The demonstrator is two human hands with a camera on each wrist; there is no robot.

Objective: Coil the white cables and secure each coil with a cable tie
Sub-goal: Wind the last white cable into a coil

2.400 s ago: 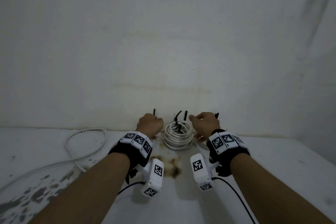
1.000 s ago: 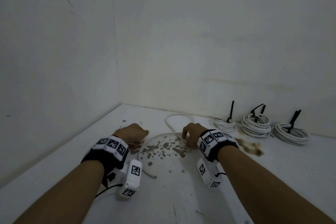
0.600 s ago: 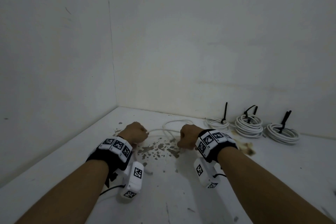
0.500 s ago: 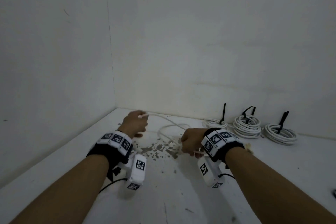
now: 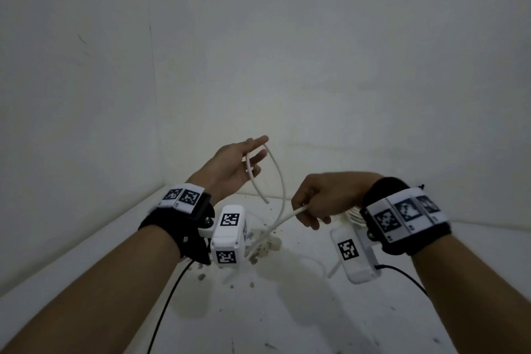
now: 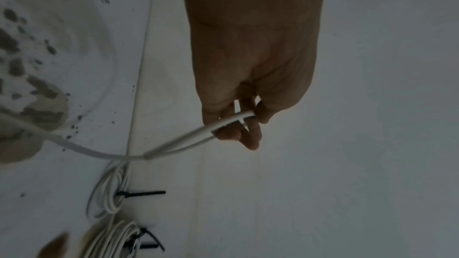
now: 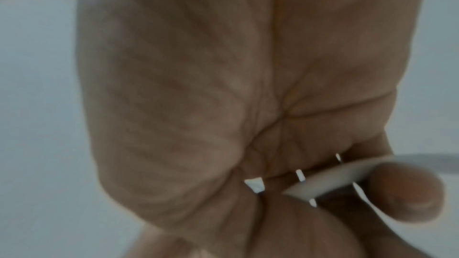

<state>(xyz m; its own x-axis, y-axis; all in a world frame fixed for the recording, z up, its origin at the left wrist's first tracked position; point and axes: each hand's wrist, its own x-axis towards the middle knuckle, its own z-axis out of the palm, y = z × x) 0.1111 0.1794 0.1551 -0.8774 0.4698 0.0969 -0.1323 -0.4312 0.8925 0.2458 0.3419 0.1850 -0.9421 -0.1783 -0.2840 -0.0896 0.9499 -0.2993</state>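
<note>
A loose white cable [image 5: 280,181] hangs between my two hands above the stained table [image 5: 287,310]. My left hand [image 5: 253,158] is raised, fingers mostly straight, and pinches a small loop of the cable [image 6: 223,125] between thumb and fingers. The cable's short free end [image 5: 265,200] dangles below it. My right hand [image 5: 309,211] is lower and to the right, fingers curled round the cable [image 7: 323,180]. From there the cable drops to the table behind my left wrist camera. Tied coils [image 6: 109,193] with black cable ties [image 6: 141,193] lie by the wall.
White walls meet in a corner at the table's far left [image 5: 161,181]. A tied coil [image 5: 353,214] shows partly behind my right hand. Another tied coil [image 6: 111,242] lies beside the first one. Dark stains [image 5: 264,247] mark the table under the hands.
Both hands have lifted off the table with the loose cable. The left hand rose highest and now carries a loop; the right hand closed round the cable lower down.
</note>
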